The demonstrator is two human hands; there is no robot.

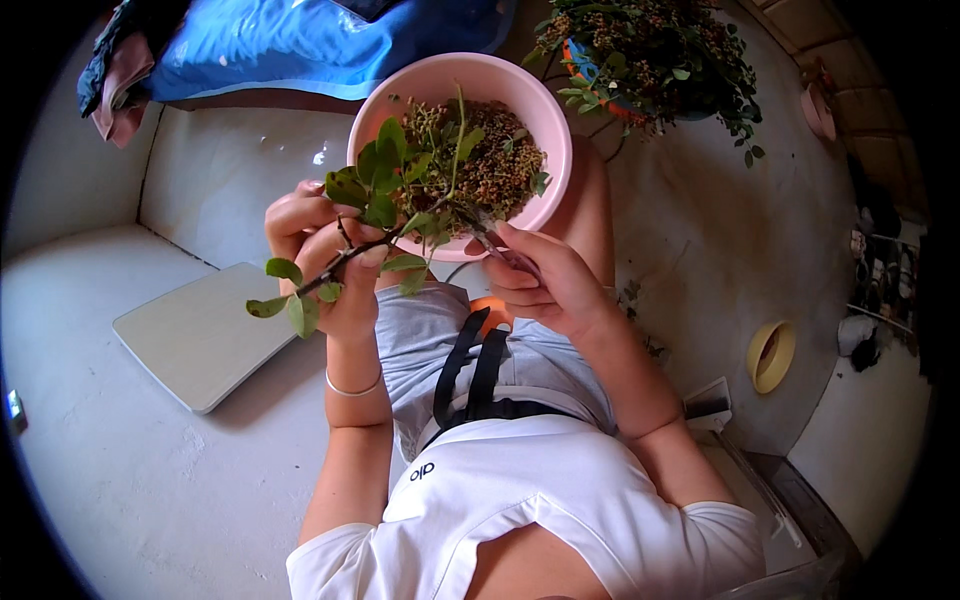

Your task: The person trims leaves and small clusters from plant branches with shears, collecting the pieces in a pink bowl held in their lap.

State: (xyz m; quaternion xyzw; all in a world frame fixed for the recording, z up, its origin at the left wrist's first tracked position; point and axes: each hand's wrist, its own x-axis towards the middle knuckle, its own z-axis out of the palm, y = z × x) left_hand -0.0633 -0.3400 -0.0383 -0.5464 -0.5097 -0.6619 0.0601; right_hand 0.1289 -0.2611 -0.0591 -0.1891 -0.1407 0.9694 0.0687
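Observation:
My left hand (335, 250) is closed round a thorny, leafy branch (345, 258), pinching its dark stem between thumb and fingers. The branch slants up to the right, with green leaves (378, 165) along it, over the near rim of a pink basin (556, 190). Inside the basin lies a heap of small brownish berries (505, 155) with some leaves. My right hand (550, 275) grips a small tool (490, 240) that looks like scissors, its handle mostly hidden by the fingers. The tool's tip meets the branch's upper end above the basin, and whether its blades are apart cannot be made out.
Beyond the basin at the right, a container (590, 75) overflows with more berry-bearing branches (665, 50). Blue cloth (270, 50) covers something at the far left. A flat grey board (205, 335) lies on the floor at left; a yellow bowl (770, 357) stands at right.

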